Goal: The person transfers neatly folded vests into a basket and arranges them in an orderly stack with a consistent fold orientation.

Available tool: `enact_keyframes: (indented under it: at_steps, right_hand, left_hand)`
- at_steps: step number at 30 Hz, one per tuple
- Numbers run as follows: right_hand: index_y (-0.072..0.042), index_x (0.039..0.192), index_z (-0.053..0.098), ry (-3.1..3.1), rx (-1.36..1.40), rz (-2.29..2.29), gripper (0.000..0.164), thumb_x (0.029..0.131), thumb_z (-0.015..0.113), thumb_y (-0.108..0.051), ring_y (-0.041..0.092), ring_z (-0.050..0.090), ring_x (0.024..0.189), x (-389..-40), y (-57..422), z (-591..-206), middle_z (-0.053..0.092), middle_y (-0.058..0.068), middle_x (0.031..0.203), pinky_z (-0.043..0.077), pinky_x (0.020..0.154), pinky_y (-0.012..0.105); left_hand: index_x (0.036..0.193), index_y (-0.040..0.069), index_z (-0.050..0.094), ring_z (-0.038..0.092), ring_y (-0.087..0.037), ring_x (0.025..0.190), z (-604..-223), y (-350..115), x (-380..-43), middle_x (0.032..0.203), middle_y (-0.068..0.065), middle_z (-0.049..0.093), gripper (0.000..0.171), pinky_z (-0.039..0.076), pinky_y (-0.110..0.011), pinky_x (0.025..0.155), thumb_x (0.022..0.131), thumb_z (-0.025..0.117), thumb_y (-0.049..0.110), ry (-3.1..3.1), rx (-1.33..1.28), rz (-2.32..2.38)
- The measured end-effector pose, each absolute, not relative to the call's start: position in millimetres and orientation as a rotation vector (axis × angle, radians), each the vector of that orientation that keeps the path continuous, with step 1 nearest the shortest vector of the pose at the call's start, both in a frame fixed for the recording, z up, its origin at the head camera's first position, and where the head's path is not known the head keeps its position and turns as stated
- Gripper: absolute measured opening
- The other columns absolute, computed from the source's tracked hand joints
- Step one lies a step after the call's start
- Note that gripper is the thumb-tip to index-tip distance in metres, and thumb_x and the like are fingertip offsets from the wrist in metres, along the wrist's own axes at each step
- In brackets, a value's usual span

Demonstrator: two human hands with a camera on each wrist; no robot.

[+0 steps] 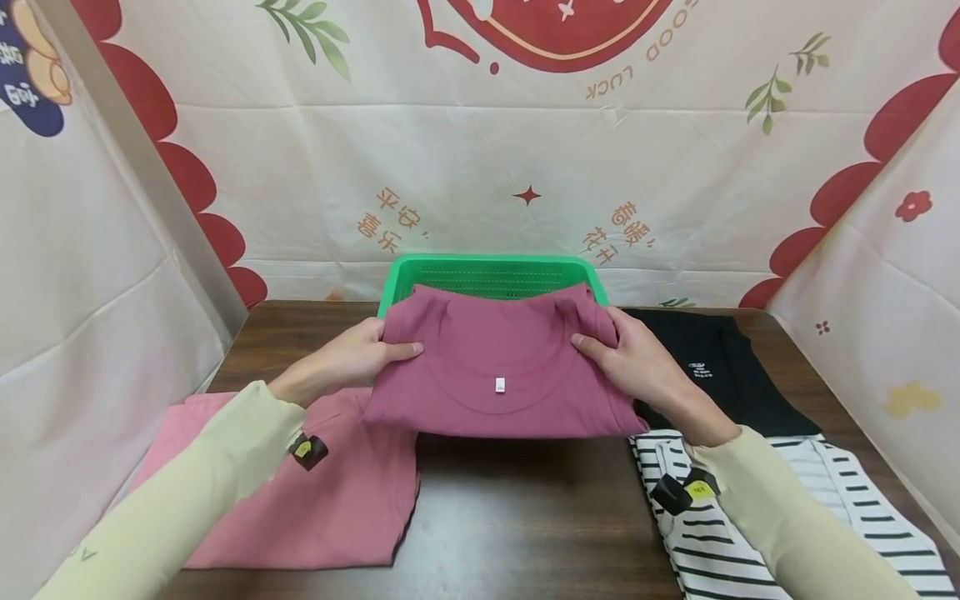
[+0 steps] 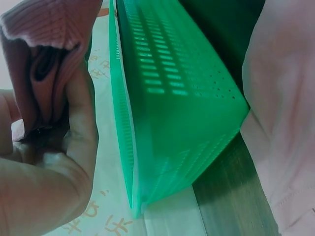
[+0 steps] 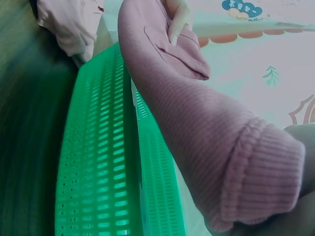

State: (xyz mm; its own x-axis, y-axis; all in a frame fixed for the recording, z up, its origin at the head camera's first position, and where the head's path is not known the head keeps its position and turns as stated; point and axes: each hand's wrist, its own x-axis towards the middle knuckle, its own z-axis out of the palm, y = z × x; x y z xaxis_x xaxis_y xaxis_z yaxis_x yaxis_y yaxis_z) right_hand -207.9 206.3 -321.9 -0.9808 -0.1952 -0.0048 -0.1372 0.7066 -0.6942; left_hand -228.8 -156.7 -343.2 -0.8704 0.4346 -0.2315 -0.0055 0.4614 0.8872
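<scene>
Plum-pink top (image 1: 502, 358) is held up above a dark wooden table (image 1: 517, 517), which is backed by a pale printed cloth (image 1: 465, 150) edged with red scallops. More white cloth is hung along both sides. At the table's far edge a green basket (image 1: 491, 260) is set, partly hidden by the raised top. On the left a pink garment (image 1: 315, 500) is laid flat; on the right a black garment (image 1: 712, 375) is placed just beyond a striped garment (image 1: 705, 550).

The top is stretched between the two hands, its neckline and small white label turned toward the head camera. Its left shoulder area is pinched by the left hand (image 1: 348, 358) and the opposite one by the right hand (image 1: 645, 358), each thumb being laid over the front, and the left fingers are curled beneath the folded layers. Both forearms, covered by pale yellow sleeves (image 1: 202, 475), are extended forward and angled inward.
</scene>
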Motion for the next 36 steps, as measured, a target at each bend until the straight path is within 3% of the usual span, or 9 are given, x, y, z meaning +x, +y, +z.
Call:
enact_keyframes:
  at_steps: [10,18,36]
  right_hand:
    - [-0.003,0.118,0.060,2.768,-0.231,-1.173,0.040,0.098,0.061,-0.038,0.017,0.061,0.070,-218,205,-320,0.066,0.009,0.085,0.051,0.063,0.032]
    - [-0.001,0.108,0.059,2.728,-0.203,-1.171,0.036,0.099,0.060,-0.036,0.018,0.063,0.066,-227,202,-318,0.066,0.009,0.081,0.052,0.060,0.032]
    - [-0.003,0.119,0.056,2.708,-0.177,-1.144,0.038,0.100,0.058,-0.036,0.017,0.060,0.072,-253,204,-325,0.063,0.008,0.086,0.049,0.065,0.033]
  left_hand:
    - [0.117,0.013,0.067,0.065,-0.017,0.104,-347,-159,-240,0.108,-0.004,0.071,0.026,0.047,-0.038,0.096,0.098,0.061,0.029,2.273,0.332,1.394]
    - [0.118,0.011,0.064,0.069,-0.020,0.095,-347,-160,-247,0.103,-0.007,0.072,0.025,0.050,-0.036,0.091,0.099,0.061,0.027,2.208,0.301,1.442]
    - [0.115,0.011,0.064,0.070,-0.021,0.090,-345,-154,-268,0.099,-0.008,0.071,0.022,0.049,-0.037,0.090,0.100,0.059,0.027,2.200,0.235,1.443]
